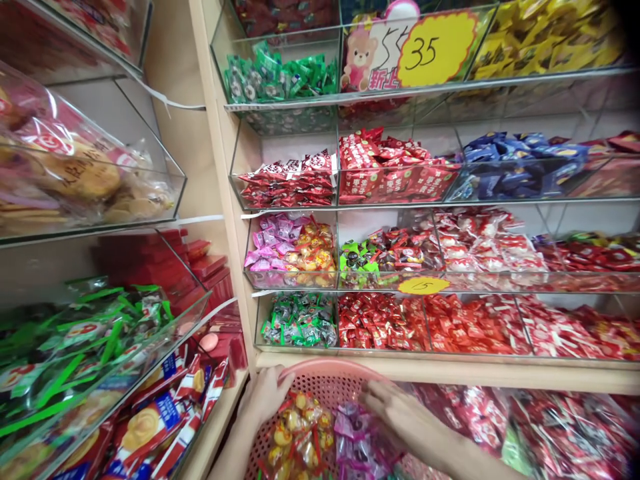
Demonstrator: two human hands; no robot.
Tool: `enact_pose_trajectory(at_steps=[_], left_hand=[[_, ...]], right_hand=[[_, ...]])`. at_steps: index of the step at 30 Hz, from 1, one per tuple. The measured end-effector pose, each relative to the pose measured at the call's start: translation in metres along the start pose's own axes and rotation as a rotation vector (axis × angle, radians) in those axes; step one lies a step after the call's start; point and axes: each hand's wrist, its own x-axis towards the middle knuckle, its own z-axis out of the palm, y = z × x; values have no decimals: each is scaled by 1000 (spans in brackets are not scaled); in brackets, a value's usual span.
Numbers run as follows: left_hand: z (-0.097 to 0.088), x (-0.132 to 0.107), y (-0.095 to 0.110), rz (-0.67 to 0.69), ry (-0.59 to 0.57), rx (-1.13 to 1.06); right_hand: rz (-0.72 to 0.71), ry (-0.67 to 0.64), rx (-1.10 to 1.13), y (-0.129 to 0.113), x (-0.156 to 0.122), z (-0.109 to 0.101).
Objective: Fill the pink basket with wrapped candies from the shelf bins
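Observation:
A pink plastic basket [320, 367] with a perforated wall sits low in front of me. My left hand [267, 393] is closed over its left rim. My right hand [387, 407] is over the basket's right side, smeared by motion, so its grip is unclear. Inside the basket lie yellow-gold candies [300, 433] in clear wrappers with red ties. Beside them, below my right hand, are purple-wrapped candies [357, 440]. Whether my right fingers touch these candies is hidden.
Clear-fronted shelf bins hold green candies [300, 320], red candies [380, 320] and blue packets [525, 160]. A yellow price tag [437, 50] reads 35. At left, angled bins contain biscuit packs [155, 420] and green-wrapped sweets [90, 333]. A wooden post [213, 133] divides the shelving.

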Motion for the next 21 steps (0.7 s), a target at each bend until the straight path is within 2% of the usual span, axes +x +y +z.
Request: enact_pose_trajectory(at_steps=[3, 6, 9, 11, 16, 21], left_hand=[[0, -1, 0, -9, -7, -8], [1, -1, -1, -28, -5, -9], [3, 0, -3, -24, 5, -8], [3, -1, -4, -18, 13, -6], [3, -2, -6, -20, 7, -23], [10, 1, -10, -16, 33, -43]], right_hand=[[-59, 52, 33, -9, 29, -43], [-138, 191, 34, -16, 66, -85], [-196, 350, 3, -17, 108, -119], [-182, 408, -35, -15, 135, -136], [3, 391, -170, -7, 197, -163], [249, 260, -220, -7, 241, -170]])
